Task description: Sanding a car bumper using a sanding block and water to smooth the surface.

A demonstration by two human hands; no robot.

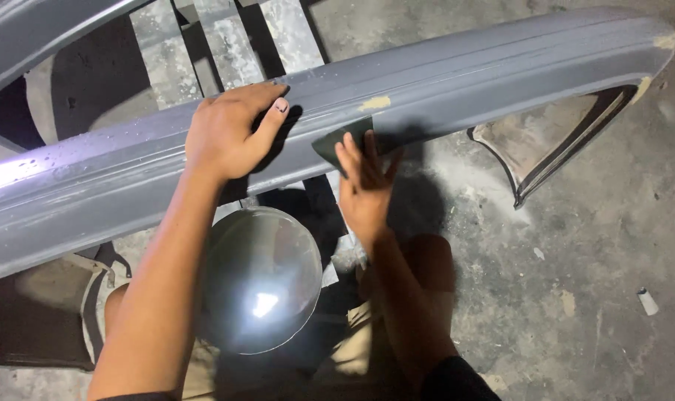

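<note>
Left hand [229, 134] rests flat, fingers spread, on a long grey car panel [456, 82]; right hand [363, 186] presses dark sandpaper [337, 141] against its lower edge, fingers extended.

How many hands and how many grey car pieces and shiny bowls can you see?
Hands: 2, the left hand and the right hand
Grey car panels: 1, the long panel
Shiny round bowls: 1, the bowl
Total: 4
</note>
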